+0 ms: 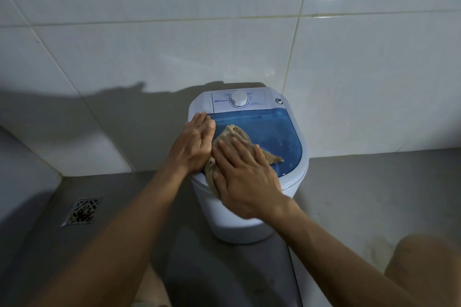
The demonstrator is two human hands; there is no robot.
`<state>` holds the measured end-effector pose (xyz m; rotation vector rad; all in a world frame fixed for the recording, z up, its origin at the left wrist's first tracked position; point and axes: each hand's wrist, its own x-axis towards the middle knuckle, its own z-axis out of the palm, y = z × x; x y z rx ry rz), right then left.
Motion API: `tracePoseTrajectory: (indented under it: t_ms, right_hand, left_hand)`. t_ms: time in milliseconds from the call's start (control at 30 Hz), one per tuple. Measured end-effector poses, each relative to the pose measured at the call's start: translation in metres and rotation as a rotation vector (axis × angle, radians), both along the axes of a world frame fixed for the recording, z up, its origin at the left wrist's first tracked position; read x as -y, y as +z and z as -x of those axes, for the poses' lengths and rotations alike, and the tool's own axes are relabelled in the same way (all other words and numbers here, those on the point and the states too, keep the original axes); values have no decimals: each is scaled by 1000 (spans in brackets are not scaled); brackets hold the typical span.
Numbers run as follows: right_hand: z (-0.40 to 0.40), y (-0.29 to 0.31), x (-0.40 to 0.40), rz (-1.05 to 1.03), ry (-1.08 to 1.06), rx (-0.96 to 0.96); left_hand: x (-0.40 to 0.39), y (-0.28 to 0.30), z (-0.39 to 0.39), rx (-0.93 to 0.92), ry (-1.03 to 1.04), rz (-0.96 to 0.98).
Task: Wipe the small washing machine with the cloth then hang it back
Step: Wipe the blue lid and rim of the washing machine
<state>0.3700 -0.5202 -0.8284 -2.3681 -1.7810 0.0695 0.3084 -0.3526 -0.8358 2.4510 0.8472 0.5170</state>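
The small white washing machine [249, 217] stands on the floor against the tiled wall, with a blue see-through lid [279, 137] and a white dial [239, 98] on its back panel. A crumpled beige cloth [237, 133] lies on the lid's left part and hangs over the front rim. My right hand [245, 177] lies flat on the cloth, fingers spread, pressing it onto the lid. My left hand [193, 143] rests flat on the machine's left rim beside the cloth, fingers together, with nothing in it.
A metal floor drain [83, 210] sits in the grey floor to the left. White wall tiles [224, 45] rise right behind the machine. My knee [424, 264] shows at the lower right.
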Motion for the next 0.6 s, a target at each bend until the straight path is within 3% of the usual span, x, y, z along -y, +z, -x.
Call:
tracePoseTrajectory:
  t_ms: [267,600]
  right_hand:
    - [-75,17,-76,139,-57,-34]
    - [-42,7,43,79,-60,90]
  left_hand:
    - [-5,-6,-1,-115,-16,-76]
    - [2,0,-3,-151,11,-127]
